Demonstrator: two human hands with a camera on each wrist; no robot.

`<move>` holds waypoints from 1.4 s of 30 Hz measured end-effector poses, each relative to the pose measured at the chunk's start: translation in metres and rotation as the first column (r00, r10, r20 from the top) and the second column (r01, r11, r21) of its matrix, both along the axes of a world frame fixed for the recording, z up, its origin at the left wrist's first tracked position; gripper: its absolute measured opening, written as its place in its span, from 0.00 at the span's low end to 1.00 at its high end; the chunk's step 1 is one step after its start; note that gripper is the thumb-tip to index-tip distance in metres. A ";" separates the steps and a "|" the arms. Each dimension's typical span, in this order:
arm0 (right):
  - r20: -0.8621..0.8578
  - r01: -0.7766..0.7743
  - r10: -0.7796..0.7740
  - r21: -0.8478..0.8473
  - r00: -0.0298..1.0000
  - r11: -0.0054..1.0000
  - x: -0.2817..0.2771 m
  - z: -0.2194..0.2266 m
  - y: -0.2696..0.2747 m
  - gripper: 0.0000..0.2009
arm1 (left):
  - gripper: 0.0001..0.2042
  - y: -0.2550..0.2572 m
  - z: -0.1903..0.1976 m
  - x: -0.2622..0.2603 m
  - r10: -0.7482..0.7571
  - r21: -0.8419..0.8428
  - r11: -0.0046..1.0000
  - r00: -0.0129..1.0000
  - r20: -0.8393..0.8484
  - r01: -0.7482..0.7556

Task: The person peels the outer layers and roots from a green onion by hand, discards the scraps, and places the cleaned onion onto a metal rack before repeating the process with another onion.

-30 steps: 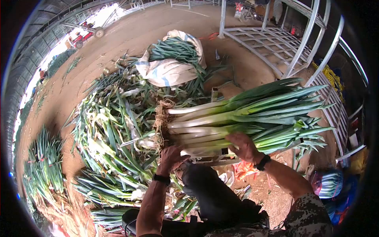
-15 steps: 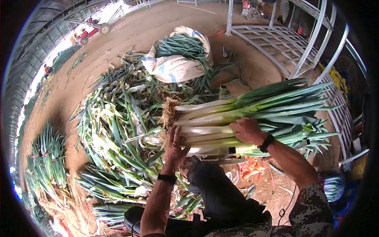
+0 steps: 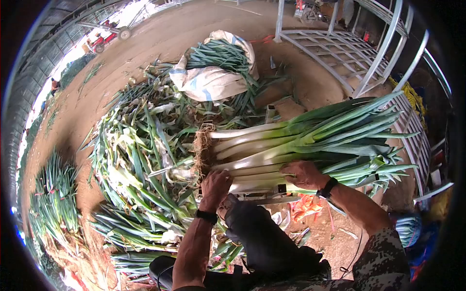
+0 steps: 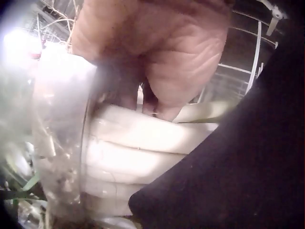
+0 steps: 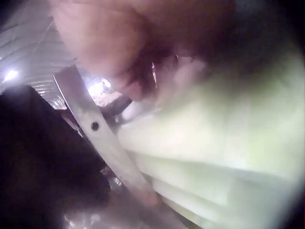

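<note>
In the head view a thick row of green onions [image 3: 262,145] lies across a low metal rack, roots [image 3: 204,150] to the left and leaves to the right. My left hand [image 3: 216,188] grips the near white stalks close to the roots. Its fingertips reach over the white stalks [image 4: 138,148] in the left wrist view. Farther along, my right hand [image 3: 305,175] curls round the near stalks where white turns pale green. In the right wrist view its thumb and fingers close at the edge of the stalks [image 5: 190,162], beside a flat metal bar [image 5: 109,148].
Trimmed leaves [image 3: 136,140] form a big heap left of the rack. Behind it stands a white sack [image 3: 208,85] stuffed with green tops. Tied bundles [image 3: 56,194] lie far left; a metal frame [image 3: 335,53] stands at the back right. My dark-clothed knee [image 3: 257,225] is close in front.
My left hand has gone from reaching up over the root ends to gripping the near stalks. A pale stalk now slants across the row. The right hand stays near the same spot.
</note>
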State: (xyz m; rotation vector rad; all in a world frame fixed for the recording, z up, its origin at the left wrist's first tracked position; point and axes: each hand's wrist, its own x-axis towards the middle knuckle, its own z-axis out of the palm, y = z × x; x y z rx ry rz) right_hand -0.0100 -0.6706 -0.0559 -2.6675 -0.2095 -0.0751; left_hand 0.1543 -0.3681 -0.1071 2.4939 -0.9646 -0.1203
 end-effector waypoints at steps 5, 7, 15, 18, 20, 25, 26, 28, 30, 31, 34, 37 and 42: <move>0.364 0.112 -0.004 -0.276 0.932 0.955 0.032 0.055 -0.014 0.20 | 0.12 0.002 0.009 -0.007 0.058 -0.050 0.997 0.998 -0.039 -0.060; 0.325 0.122 0.017 -0.401 0.945 0.908 0.037 0.066 -0.026 0.23 | 0.15 0.002 0.010 -0.007 0.047 -0.049 0.998 0.998 -0.043 -0.049; -0.188 -0.131 0.075 -0.307 0.979 0.943 0.014 0.047 -0.040 0.23 | 0.18 0.004 0.015 -0.010 0.121 -0.137 0.982 0.991 -0.052 -0.127; -0.104 -0.137 0.108 -0.332 0.989 0.933 0.014 0.038 -0.045 0.24 | 0.19 0.000 0.011 -0.010 0.037 -0.121 0.992 0.995 0.093 -0.026; -0.051 -0.124 0.114 -0.318 0.992 0.940 0.012 0.034 -0.043 0.23 | 0.17 0.001 0.010 -0.010 0.035 -0.090 0.996 0.993 0.111 -0.025; -0.018 -0.045 0.041 -0.416 0.999 0.908 0.004 0.018 -0.030 0.23 | 0.14 0.004 -0.004 -0.012 0.015 -0.081 0.997 0.995 0.095 -0.008; -0.028 -0.032 0.022 -0.437 0.999 0.899 0.005 0.016 -0.029 0.23 | 0.14 0.003 -0.002 -0.011 0.012 -0.089 0.996 0.996 0.084 -0.005; -0.009 -0.020 0.018 -0.502 1.000 0.864 0.010 0.014 -0.031 0.22 | 0.13 0.000 0.001 -0.001 0.000 -0.077 0.997 0.995 0.095 0.008; 0.018 -0.009 0.020 -0.479 1.000 0.878 0.008 0.018 -0.029 0.22 | 0.14 0.002 0.004 0.002 -0.023 -0.073 0.997 0.996 0.085 0.029; -0.002 -0.010 0.011 -0.448 1.000 0.894 0.009 0.019 -0.026 0.23 | 0.14 0.006 0.006 0.000 -0.028 -0.077 0.996 0.996 0.088 0.035; -0.029 -0.003 -0.011 -0.427 1.000 0.904 0.007 0.021 -0.025 0.23 | 0.14 0.017 0.023 -0.001 0.050 -0.359 0.927 0.986 -0.162 -0.106; -0.079 0.011 -0.051 -0.441 0.996 0.897 0.006 0.024 -0.023 0.24 | 0.15 0.051 0.066 -0.006 0.148 -0.495 0.788 0.893 -0.426 -0.366; -0.107 -0.048 -0.002 -0.456 0.994 0.889 0.009 0.034 -0.022 0.29 | 0.14 0.159 0.030 0.005 0.251 -0.581 0.537 0.774 -0.582 -0.611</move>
